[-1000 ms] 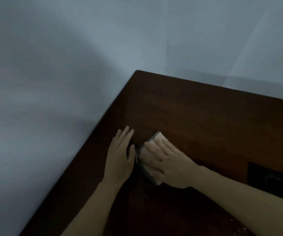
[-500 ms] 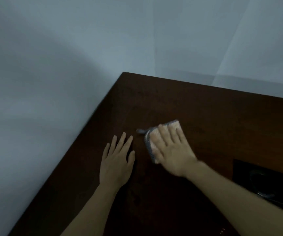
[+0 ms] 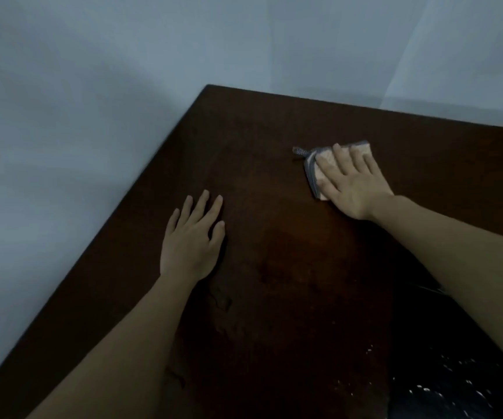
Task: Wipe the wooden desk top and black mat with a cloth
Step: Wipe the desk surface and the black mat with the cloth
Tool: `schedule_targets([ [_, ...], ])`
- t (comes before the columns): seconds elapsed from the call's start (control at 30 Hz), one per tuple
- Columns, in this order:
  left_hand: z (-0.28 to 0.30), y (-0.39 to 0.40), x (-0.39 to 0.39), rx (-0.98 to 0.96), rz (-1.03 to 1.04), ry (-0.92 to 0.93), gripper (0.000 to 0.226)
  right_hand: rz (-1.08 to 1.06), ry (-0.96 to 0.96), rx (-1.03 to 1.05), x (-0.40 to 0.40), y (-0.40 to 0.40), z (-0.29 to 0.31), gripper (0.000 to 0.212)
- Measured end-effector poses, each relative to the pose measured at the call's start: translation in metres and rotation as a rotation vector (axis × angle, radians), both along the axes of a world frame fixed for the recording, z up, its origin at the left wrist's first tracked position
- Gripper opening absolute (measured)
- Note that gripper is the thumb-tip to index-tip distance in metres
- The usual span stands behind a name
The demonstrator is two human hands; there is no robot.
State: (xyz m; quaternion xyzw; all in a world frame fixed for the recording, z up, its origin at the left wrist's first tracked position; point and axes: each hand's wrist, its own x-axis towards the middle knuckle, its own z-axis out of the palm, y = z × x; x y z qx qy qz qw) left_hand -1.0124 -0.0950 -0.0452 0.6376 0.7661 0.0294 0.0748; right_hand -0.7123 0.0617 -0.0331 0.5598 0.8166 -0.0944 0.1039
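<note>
Lying nearest, at the lower right corner: black mat [image 3: 443, 388], dark, flecked with small pale specks, its upper part crossed by the right forearm; its full outline cannot be told in the dim light.

Table [image 3: 274, 297]: dark brown wooden top, one corner pointing away toward the wall, a few pale crumbs on the wood just beside the mat's left edge.

Left hand [image 3: 191, 240]: palm down, fingers straight and slightly spread, resting flat on the wood near the table's left edge; holds nothing.

Right hand [image 3: 351, 184]: farther off and to the right, well apart from the left hand; palm down, fingers straight, pressing flat on the cloth, no finger curled round it.

Cloth [image 3: 316, 167]: small, folded, pale pinkish face with grey edging, flat on the wooden top beneath the right hand's fingers; a grey loop sticks out at its far left corner. It lies on the bare wood, well apart from the mat.

Wall [image 3: 93, 86]: plain, pale blue-grey, behind and to the left of the table.
</note>
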Motion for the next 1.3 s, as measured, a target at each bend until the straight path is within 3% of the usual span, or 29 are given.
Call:
schedule_targets([
  [0.13, -0.001, -0.001, 0.001, -0.001, 0.001, 0.001, 0.055, -0.051, 0.012, -0.077, -0.022, -0.024, 0.004, 0.065],
  [0.33, 0.002, 0.001, 0.001, -0.017, 0.0, -0.021, 0.056, 0.217, 0.05, -0.095, -0.054, -0.149, 0.011, 0.084],
  [0.47, 0.005, 0.0, 0.002, -0.019, -0.01, -0.022, 0.056, 0.439, 0.102, -0.149, -0.028, -0.177, 0.016, 0.064],
  [0.53, 0.004, 0.0, 0.0, -0.01, -0.013, -0.027, 0.055, 0.486, 0.104, -0.052, -0.004, -0.156, 0.008, 0.063],
  [0.63, 0.0, 0.001, -0.002, -0.002, -0.028, -0.021, 0.055, 0.3, 0.024, 0.063, 0.02, -0.11, -0.001, 0.066],
  [0.77, -0.003, 0.001, -0.004, 0.012, -0.048, -0.008, 0.056, -0.092, -0.002, -0.003, 0.022, -0.054, 0.001, 0.065],
  [0.93, -0.005, 0.002, -0.004, 0.013, -0.056, -0.003, 0.058, -0.296, 0.034, -0.037, -0.019, -0.057, 0.004, 0.064],
  [1.13, 0.0, 0.002, -0.004, -0.008, -0.06, 0.009, 0.058, -0.055, 0.06, -0.008, -0.075, -0.167, 0.005, 0.074],
  [1.3, 0.0, 0.002, -0.003, 0.006, -0.065, -0.003, 0.058, 0.223, 0.079, -0.052, -0.026, -0.201, 0.013, 0.061],
])
